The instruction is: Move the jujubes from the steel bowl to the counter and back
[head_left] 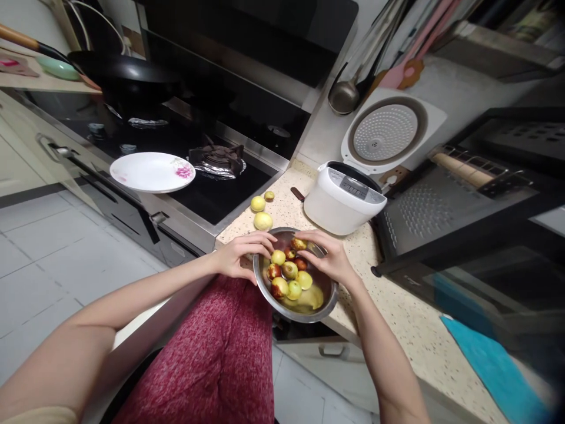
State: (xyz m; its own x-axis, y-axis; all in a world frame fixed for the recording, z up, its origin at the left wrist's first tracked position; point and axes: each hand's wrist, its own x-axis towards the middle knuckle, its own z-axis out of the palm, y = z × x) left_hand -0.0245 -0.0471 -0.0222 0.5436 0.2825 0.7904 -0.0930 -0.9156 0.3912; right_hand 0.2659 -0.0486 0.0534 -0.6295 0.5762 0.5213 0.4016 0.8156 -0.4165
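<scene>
A round steel bowl (327, 306) sits at the counter's edge in front of me. In it lie several small round fruits, yellow-green with red-brown patches, which look like jujubes (279, 288). A pale, flat yellow shape low in the bowl is unclear. My left hand (247, 250) grips the left rim, thumb outside and fingers curled over the edge. Across the far right rim reaches my right hand (329, 256), its thumb and fingers around a reddish jujube (299, 243). Beyond the bowl, two yellow fruits (263, 221) and a smaller brownish one (269, 196) rest on the counter.
A white rice cooker (344, 206) stands behind the bowl, lid raised, beside a brown handle (297, 194). To the left, a floral plate (152, 172) and a black wok (128, 76) occupy the stove. A dark oven (468, 235) and teal cloth (489, 365) are at right.
</scene>
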